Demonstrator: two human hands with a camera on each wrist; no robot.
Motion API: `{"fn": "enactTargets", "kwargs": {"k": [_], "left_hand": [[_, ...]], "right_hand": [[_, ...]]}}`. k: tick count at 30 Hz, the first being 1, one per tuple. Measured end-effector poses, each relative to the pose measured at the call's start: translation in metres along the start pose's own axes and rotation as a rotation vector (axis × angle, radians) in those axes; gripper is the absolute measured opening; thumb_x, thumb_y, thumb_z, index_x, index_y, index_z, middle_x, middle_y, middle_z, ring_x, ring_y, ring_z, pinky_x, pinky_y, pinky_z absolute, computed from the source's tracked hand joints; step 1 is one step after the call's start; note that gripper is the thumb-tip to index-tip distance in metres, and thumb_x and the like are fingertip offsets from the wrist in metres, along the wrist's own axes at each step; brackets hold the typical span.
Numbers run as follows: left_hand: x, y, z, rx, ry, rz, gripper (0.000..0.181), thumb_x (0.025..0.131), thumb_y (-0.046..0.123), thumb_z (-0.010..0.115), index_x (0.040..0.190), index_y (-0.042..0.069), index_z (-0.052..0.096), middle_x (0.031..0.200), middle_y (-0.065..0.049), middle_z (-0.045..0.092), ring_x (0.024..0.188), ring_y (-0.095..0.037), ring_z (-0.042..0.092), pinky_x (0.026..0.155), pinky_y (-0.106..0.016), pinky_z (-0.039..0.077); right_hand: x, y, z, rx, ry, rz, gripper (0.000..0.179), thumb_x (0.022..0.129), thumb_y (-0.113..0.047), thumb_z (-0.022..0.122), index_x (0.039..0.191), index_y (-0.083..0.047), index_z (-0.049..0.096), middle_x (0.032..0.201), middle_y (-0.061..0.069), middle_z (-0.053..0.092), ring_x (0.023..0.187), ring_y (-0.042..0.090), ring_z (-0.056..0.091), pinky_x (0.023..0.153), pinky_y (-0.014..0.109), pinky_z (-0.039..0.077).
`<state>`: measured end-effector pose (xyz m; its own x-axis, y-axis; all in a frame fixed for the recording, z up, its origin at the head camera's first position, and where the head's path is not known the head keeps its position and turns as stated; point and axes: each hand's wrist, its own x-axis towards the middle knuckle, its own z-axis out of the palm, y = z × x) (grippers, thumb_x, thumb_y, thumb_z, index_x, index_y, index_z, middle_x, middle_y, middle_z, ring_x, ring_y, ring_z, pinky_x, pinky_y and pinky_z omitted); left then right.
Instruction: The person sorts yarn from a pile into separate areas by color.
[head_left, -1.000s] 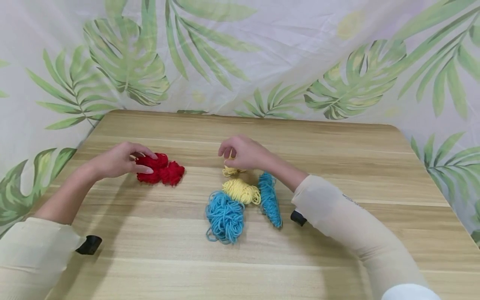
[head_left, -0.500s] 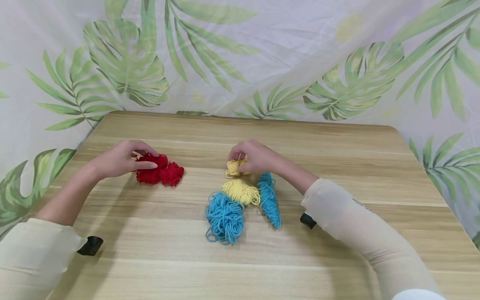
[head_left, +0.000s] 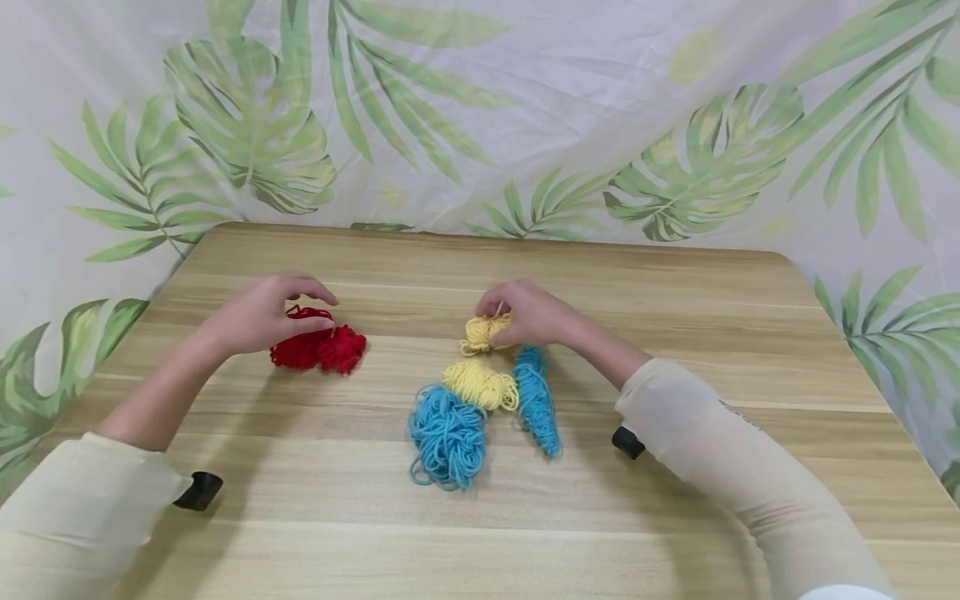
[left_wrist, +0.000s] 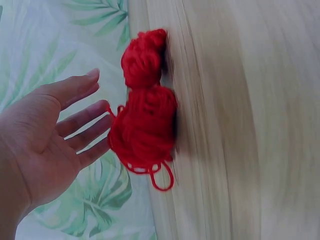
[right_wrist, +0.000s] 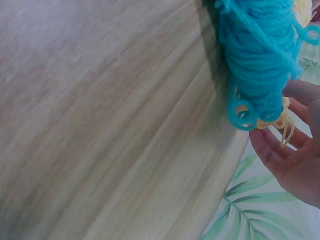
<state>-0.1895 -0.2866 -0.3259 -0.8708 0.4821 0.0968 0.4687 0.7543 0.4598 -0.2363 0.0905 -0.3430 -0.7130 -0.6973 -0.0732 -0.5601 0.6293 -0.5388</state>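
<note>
"Farthest from the back edge of the tabletop (head_left: 337, 517)?"
"Blue ball (head_left: 448, 437), blue skein (head_left: 537, 404), yellow skein (head_left: 480, 383)."
"Toward the left edge?"
"Red yarn (head_left: 322, 350), lying crosswise, below and right of the wide fingers (head_left: 313, 288) of the left hand (head_left: 255, 315)."
"Slightly farther?"
"Yellow bundle (head_left: 477, 335), pinched in the right hand (head_left: 536, 315)."

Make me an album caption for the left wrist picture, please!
An open left hand close to bright red yarn on a wood-grain table, leafy cloth behind.
</note>
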Motion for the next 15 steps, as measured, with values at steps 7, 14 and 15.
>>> {"fn": "enactTargets", "kwargs": {"k": [7, 14, 15], "left_hand": [[0.012, 0.014, 0.008, -0.024, -0.011, 0.036, 0.027, 0.091, 0.007, 0.079, 0.116, -0.003, 0.073, 0.116, -0.018, 0.072, 0.114, -0.041, 0.064, 0.098, -0.059, 0.051], [0.026, 0.027, 0.015, -0.075, -0.045, 0.038, 0.03, 0.093, 0.01, 0.078, 0.119, -0.003, 0.072, 0.118, -0.02, 0.071, 0.113, -0.038, 0.063, 0.1, -0.06, 0.049], [0.028, 0.028, 0.017, -0.087, -0.049, 0.038, 0.03, 0.093, 0.01, 0.077, 0.12, -0.004, 0.072, 0.118, -0.02, 0.071, 0.113, -0.038, 0.063, 0.101, -0.06, 0.048]], "right_hand": [[-0.006, 0.009, -0.002, -0.014, 0.041, 0.047, 0.036, 0.083, -0.007, 0.083, 0.117, -0.001, 0.074, 0.113, 0.013, 0.072, 0.11, 0.03, 0.064, 0.097, 0.043, 0.052], [-0.014, 0.016, -0.007, -0.005, 0.089, 0.071, 0.032, 0.084, -0.006, 0.078, 0.115, 0.0, 0.074, 0.113, 0.015, 0.072, 0.11, 0.031, 0.065, 0.094, 0.045, 0.052], [-0.015, 0.017, -0.008, 0.002, 0.093, 0.074, 0.031, 0.084, -0.006, 0.078, 0.115, -0.001, 0.074, 0.113, 0.015, 0.072, 0.11, 0.031, 0.065, 0.094, 0.045, 0.052]]}}
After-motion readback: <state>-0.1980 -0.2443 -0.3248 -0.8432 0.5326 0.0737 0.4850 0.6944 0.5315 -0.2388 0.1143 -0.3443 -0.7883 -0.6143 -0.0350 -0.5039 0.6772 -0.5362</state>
